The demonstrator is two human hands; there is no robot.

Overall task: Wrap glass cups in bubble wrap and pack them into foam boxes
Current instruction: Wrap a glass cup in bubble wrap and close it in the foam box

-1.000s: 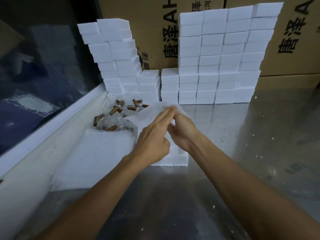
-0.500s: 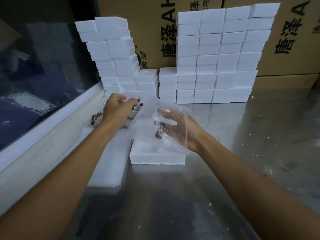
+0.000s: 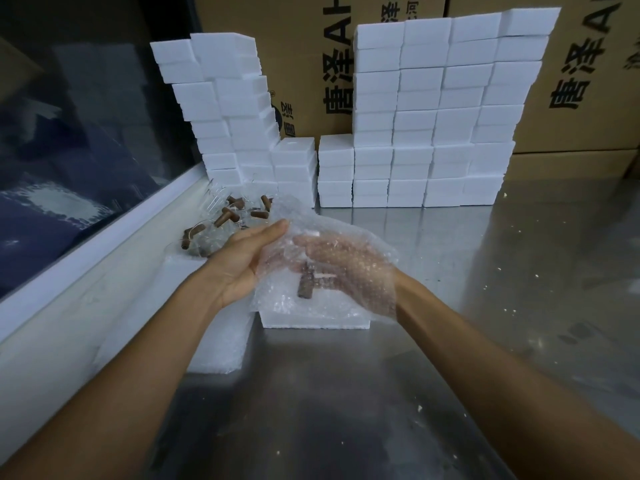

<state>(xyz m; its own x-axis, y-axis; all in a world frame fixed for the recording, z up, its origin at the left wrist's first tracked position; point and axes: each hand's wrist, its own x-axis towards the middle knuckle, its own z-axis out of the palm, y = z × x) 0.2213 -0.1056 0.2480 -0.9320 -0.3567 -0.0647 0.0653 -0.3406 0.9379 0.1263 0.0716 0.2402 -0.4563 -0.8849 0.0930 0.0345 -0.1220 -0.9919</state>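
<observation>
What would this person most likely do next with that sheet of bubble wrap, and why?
Probably fold the loose bubble wrap over with the left hand. The right hand lies beneath the sheet, a glass cup with a brown handle rests on it, the wrap is not yet closed, and the foam box waits below.

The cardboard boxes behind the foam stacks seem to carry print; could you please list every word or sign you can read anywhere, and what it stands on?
"唐泽" with "A" and part of a next letter, cut off by the frame: middle cardboard box.
"唐泽 A", cut off likewise: right cardboard box.
Smaller characters at the top of the middle box: too cropped to read.
Partial logo and characters between the foam box stacks: unreadable.
Nothing else bears text.
</observation>
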